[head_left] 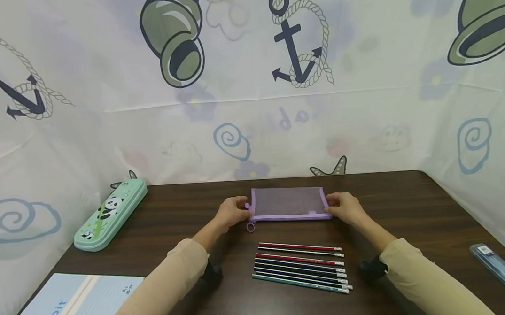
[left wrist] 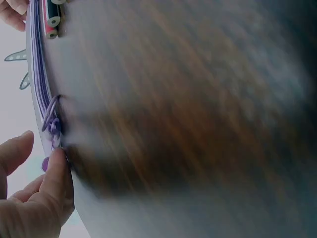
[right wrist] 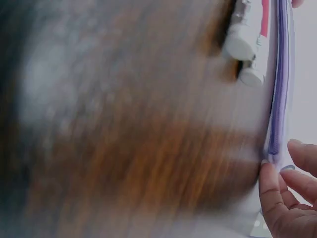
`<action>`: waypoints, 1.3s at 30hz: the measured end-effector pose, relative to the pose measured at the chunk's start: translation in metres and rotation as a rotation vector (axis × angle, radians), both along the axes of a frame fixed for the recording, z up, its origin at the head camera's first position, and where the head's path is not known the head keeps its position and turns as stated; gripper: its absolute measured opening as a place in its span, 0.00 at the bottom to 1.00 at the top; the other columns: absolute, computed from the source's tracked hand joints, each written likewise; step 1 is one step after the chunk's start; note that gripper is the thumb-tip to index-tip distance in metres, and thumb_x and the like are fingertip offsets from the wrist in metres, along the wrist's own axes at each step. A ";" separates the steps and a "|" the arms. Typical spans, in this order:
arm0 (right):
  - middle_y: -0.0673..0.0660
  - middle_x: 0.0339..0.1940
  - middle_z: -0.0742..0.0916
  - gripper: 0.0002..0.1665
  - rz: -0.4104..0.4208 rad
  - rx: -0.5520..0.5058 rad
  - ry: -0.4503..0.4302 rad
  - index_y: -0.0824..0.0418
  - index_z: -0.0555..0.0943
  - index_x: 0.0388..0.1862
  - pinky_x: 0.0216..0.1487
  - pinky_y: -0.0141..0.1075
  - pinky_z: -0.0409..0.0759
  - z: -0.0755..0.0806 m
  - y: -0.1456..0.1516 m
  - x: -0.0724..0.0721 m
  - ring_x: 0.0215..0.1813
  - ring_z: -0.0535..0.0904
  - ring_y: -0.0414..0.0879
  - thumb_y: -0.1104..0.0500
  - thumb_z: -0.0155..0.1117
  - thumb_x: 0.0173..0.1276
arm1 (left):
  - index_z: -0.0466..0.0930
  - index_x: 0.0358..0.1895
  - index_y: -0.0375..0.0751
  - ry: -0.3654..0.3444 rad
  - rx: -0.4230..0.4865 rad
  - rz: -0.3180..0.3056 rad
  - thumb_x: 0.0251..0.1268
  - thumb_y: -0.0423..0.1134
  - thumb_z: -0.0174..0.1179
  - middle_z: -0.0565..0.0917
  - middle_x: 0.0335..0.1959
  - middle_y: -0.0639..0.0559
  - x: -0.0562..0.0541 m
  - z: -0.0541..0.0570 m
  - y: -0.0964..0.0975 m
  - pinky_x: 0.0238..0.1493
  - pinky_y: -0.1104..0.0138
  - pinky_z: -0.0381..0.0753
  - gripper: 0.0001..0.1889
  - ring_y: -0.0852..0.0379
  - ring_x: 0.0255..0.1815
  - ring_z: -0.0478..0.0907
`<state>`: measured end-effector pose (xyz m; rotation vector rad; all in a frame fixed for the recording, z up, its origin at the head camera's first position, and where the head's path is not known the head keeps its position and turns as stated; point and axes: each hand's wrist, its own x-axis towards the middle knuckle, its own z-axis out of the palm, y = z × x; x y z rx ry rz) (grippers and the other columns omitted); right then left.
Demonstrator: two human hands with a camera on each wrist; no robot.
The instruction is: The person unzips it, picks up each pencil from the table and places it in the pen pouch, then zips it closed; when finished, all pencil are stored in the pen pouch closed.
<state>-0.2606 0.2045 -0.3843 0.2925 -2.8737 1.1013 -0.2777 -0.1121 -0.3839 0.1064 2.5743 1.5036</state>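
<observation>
One purple mesh zip pouch (head_left: pixel 287 201) near the far edge of the wood-grain table (head_left: pixel 187 212), left hand (head_left: pixel 231 211) and right hand (head_left: pixel 345 207) at its ends — digits parted, touching it — eight slender eraser-tipped pencils (head_left: pixel 299 259), one rounded pencil case (head_left: pixel 111 215) at the left edge.

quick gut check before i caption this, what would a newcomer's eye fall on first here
Probably the lilac mesh pouch, set between the left hand and right hand, each at one end. Next would come the row of pencils just in front of it, nearer the person. The mint green panda case also stands out, at the back left of the dark table.
</observation>
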 end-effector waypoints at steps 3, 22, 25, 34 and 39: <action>0.69 0.39 0.85 0.22 -0.015 -0.016 -0.015 0.79 0.75 0.51 0.42 0.45 0.81 -0.001 -0.002 0.000 0.43 0.81 0.58 0.68 0.64 0.59 | 0.69 0.61 0.27 0.008 -0.020 0.007 0.55 0.27 0.63 0.78 0.54 0.33 0.001 -0.001 0.003 0.47 0.64 0.83 0.28 0.46 0.50 0.77; 0.58 0.31 0.80 0.22 -0.070 -0.232 -0.081 0.80 0.73 0.53 0.27 0.24 0.75 -0.009 0.007 0.000 0.32 0.72 0.41 0.73 0.60 0.60 | 0.70 0.61 0.27 -0.145 0.238 0.019 0.55 0.22 0.62 0.79 0.48 0.34 0.008 0.001 0.010 0.43 0.63 0.84 0.27 0.59 0.34 0.77; 0.56 0.29 0.79 0.22 -0.073 -0.235 -0.078 0.80 0.73 0.53 0.26 0.25 0.73 -0.009 0.008 0.000 0.31 0.71 0.40 0.73 0.60 0.60 | 0.68 0.62 0.28 -0.146 0.290 0.035 0.55 0.21 0.61 0.79 0.46 0.35 0.011 -0.001 0.012 0.43 0.61 0.84 0.28 0.58 0.34 0.78; 0.61 0.32 0.80 0.21 -0.070 -0.257 -0.079 0.80 0.72 0.54 0.28 0.24 0.75 -0.009 0.011 0.002 0.33 0.73 0.42 0.72 0.57 0.62 | 0.68 0.63 0.29 -0.120 0.349 0.066 0.56 0.19 0.59 0.77 0.50 0.32 0.016 -0.003 0.018 0.45 0.56 0.83 0.28 0.54 0.38 0.79; 0.67 0.41 0.82 0.20 -0.151 -0.227 0.013 0.76 0.74 0.54 0.35 0.24 0.74 -0.002 0.007 0.006 0.42 0.77 0.52 0.67 0.59 0.64 | 0.66 0.65 0.30 -0.186 0.440 0.119 0.57 0.19 0.58 0.75 0.51 0.34 0.016 0.001 0.022 0.45 0.59 0.83 0.29 0.55 0.35 0.78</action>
